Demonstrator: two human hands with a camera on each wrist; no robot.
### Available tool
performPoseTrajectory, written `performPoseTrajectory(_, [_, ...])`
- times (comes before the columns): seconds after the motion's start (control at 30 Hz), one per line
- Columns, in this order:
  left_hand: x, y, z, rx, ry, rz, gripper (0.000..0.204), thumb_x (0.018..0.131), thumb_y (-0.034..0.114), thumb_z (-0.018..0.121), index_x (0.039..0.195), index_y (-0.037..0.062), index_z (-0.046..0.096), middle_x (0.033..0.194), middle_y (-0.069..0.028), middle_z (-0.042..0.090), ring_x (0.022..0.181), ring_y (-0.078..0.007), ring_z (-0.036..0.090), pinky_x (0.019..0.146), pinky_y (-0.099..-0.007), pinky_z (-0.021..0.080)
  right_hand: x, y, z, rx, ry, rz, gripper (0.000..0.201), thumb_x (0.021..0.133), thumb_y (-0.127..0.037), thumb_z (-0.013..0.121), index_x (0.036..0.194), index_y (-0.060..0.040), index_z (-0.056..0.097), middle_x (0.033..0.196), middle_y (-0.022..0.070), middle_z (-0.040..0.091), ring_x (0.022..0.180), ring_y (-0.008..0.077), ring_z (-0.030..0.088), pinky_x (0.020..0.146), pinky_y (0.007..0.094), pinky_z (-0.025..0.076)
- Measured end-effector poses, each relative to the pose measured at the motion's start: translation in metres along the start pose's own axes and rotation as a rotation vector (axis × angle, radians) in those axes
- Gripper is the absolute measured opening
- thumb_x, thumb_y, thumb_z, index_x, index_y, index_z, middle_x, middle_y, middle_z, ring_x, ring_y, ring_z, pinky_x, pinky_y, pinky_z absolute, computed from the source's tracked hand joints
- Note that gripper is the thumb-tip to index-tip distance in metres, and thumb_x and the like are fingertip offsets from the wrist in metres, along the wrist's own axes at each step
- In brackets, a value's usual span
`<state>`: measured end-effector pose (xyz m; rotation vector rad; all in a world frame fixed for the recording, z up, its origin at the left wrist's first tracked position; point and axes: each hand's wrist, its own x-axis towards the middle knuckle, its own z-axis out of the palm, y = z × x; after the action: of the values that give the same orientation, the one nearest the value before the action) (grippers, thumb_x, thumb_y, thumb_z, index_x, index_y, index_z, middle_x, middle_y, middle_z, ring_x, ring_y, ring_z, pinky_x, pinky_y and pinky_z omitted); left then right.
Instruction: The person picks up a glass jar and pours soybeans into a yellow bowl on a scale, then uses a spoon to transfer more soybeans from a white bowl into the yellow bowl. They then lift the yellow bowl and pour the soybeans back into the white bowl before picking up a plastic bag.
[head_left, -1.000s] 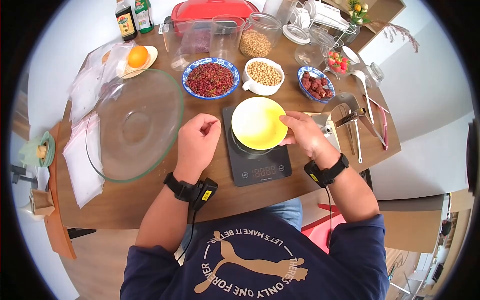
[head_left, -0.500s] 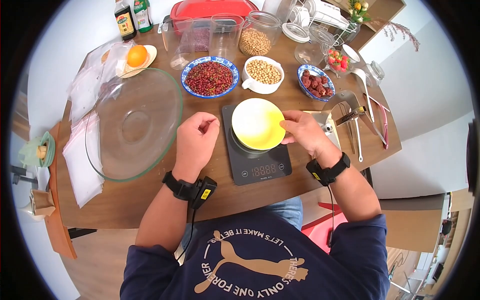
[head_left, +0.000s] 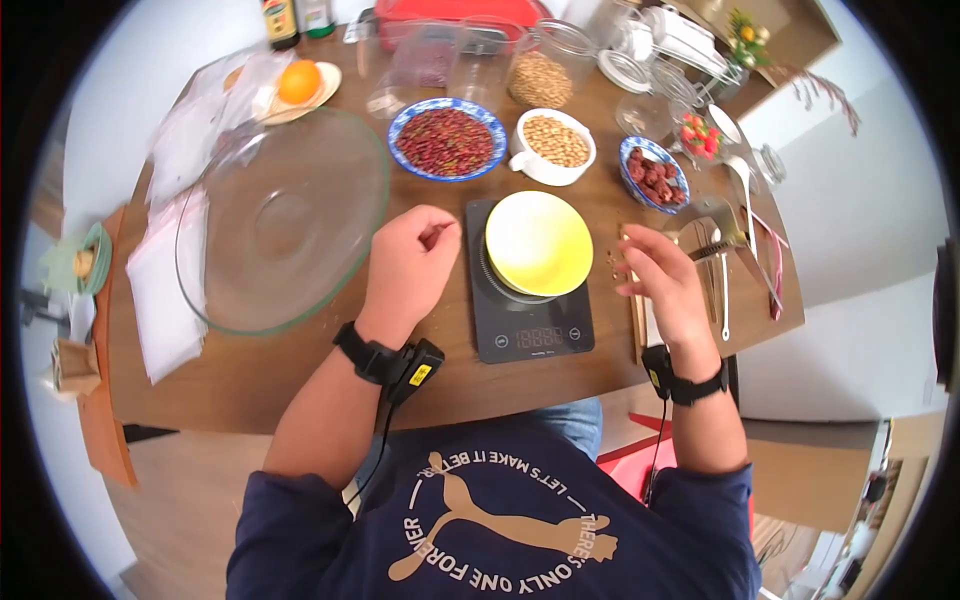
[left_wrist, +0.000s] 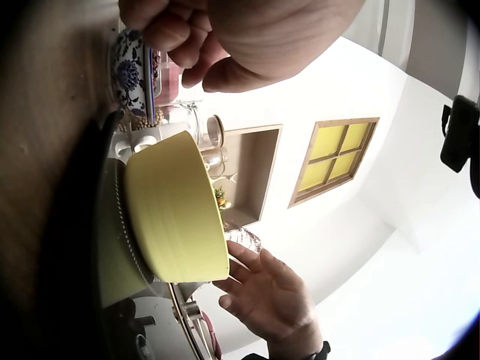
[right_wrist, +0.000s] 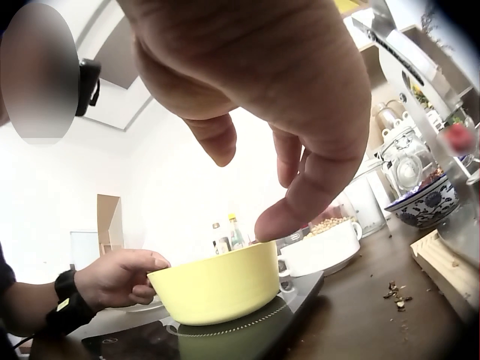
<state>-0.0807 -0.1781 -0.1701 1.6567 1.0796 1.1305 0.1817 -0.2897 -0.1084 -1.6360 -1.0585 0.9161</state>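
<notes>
A yellow bowl (head_left: pixel 540 243) (left_wrist: pixel 172 214) (right_wrist: pixel 217 285) sits on the black digital scale (head_left: pixel 500 315), its display lit. Just left of the scale, my left hand (head_left: pixel 410 265) (right_wrist: pixel 120 279) is raised with its fingers curled and nothing visible in them; it fills the top of the left wrist view (left_wrist: pixel 247 37). To the right of the bowl, my right hand (head_left: pixel 665 285) (left_wrist: pixel 274 296) is apart from it, fingers spread and slightly bent, holding nothing. In the right wrist view that hand (right_wrist: pixel 262 90) is above the bowl.
Behind the scale stand a bowl of red beans (head_left: pixel 447 140), a white cup of pale beans (head_left: pixel 553 147) and a bowl of dark red dried fruit (head_left: pixel 655 174). A large glass dish (head_left: pixel 283 290) lies left. Utensils (head_left: pixel 725 290) and a wooden board (right_wrist: pixel 442 262) are on the right.
My right hand has let go of the yellow bowl's rim and moved right. The bowl now rests on the scale. The head view has shifted; my left hand keeps its curled pose.
</notes>
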Motion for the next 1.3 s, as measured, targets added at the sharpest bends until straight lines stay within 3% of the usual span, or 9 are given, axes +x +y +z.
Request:
performPoseTrajectory(0.17, [0.002, 0.000, -0.004, 0.005, 0.110, 0.096, 0.006, 0.085, 0.005, 0.063, 0.087, -0.0002, 0.064, 0.071, -0.0060, 0.062, 0.063, -0.0100, 0.055, 0.058, -0.0262, 0.045, -0.027, 0.018, -0.008, 0.038, 0.092, -0.056, 0.031, 0.092, -0.012, 0.059, 0.120, 0.0016, 0.058, 0.104, 0.0060, 0.061, 0.085, 0.0114, 0.058, 0.064, 0.0246, 0.050])
performPoseTrajectory(0.3, [0.001, 0.005, -0.007, 0.067, 0.272, 0.318, 0.003, 0.080, 0.002, 0.063, 0.082, 0.0012, 0.061, 0.074, -0.0123, 0.062, 0.064, -0.0257, 0.060, 0.057, -0.0332, 0.047, -0.040, 0.042, -0.006, 0.104, 0.136, -0.065, 0.024, 0.093, -0.012, 0.059, 0.113, 0.0019, 0.061, 0.091, 0.0044, 0.063, 0.073, 0.0085, 0.056, 0.056, 0.0211, 0.045])
performPoseTrajectory(0.37, [0.000, 0.010, -0.011, 0.001, 0.296, 0.321, 0.003, 0.079, 0.002, 0.063, 0.081, 0.0022, 0.060, 0.074, -0.0127, 0.061, 0.065, -0.0288, 0.060, 0.057, -0.0355, 0.047, -0.044, 0.046, -0.003, 0.058, 0.153, -0.055, 0.022, 0.094, -0.011, 0.058, 0.112, 0.0016, 0.061, 0.084, 0.0023, 0.061, 0.065, 0.0069, 0.053, 0.053, 0.0201, 0.041])
performPoseTrajectory(0.5, [0.003, 0.012, -0.016, 0.002, 0.410, 0.399, 0.006, 0.077, 0.002, 0.063, 0.078, 0.0038, 0.058, 0.075, -0.0123, 0.059, 0.065, -0.0307, 0.059, 0.056, -0.0383, 0.047, -0.054, 0.043, -0.007, -0.009, 0.214, -0.088, 0.019, 0.094, -0.009, 0.055, 0.109, 0.0005, 0.063, 0.068, -0.0020, 0.053, 0.053, 0.0042, 0.044, 0.045, 0.0181, 0.032])
performPoseTrajectory(0.6, [-0.002, 0.017, -0.019, -0.024, 0.388, 0.348, 0.009, 0.076, 0.002, 0.063, 0.077, 0.0039, 0.055, 0.076, -0.0118, 0.057, 0.066, -0.0307, 0.058, 0.057, -0.0391, 0.046, -0.059, 0.039, -0.001, -0.047, 0.219, -0.156, 0.016, 0.095, -0.008, 0.054, 0.105, -0.0004, 0.063, 0.059, -0.0038, 0.047, 0.047, 0.0025, 0.036, 0.041, 0.0177, 0.024])
performPoseTrajectory(0.8, [-0.003, 0.024, -0.025, -0.014, 0.396, 0.401, 0.014, 0.074, 0.000, 0.066, 0.078, 0.0031, 0.053, 0.078, -0.0118, 0.056, 0.067, -0.0318, 0.056, 0.058, -0.0396, 0.045, -0.071, 0.046, -0.002, 0.001, 0.146, -0.166, 0.013, 0.095, -0.009, 0.056, 0.103, -0.0011, 0.063, 0.059, -0.0051, 0.045, 0.047, 0.0020, 0.034, 0.042, 0.0182, 0.023])
performPoseTrajectory(1.0, [-0.014, 0.057, -0.045, -0.076, 0.373, 0.448, 0.012, 0.077, 0.001, 0.067, 0.080, 0.0047, 0.056, 0.073, -0.0066, 0.054, 0.060, -0.0202, 0.053, 0.053, -0.0318, 0.041, -0.084, 0.048, -0.019, 0.019, 0.143, -0.169, 0.013, 0.094, -0.011, 0.058, 0.101, -0.0017, 0.064, 0.057, -0.0060, 0.044, 0.046, 0.0017, 0.033, 0.041, 0.0182, 0.022])
performPoseTrajectory(1.13, [-0.034, 0.091, -0.092, 0.034, 0.382, 0.580, 0.009, 0.079, -0.001, 0.065, 0.080, 0.0055, 0.059, 0.070, -0.0031, 0.053, 0.057, -0.0121, 0.049, 0.051, -0.0256, 0.037, -0.086, 0.057, -0.035, 0.066, 0.095, -0.200, 0.014, 0.093, -0.012, 0.059, 0.101, -0.0022, 0.064, 0.058, -0.0057, 0.044, 0.046, 0.0021, 0.033, 0.041, 0.0185, 0.022])
performPoseTrajectory(1.3, [-0.052, 0.086, -0.169, 0.301, 0.514, 0.356, 0.005, 0.085, -0.002, 0.062, 0.084, 0.0022, 0.061, 0.074, 0.0024, 0.056, 0.065, -0.0035, 0.048, 0.057, -0.0191, 0.039, -0.088, 0.067, -0.049, 0.129, 0.080, -0.242, 0.015, 0.093, -0.014, 0.061, 0.102, -0.0021, 0.064, 0.058, -0.0063, 0.042, 0.047, 0.0020, 0.033, 0.043, 0.0185, 0.023])
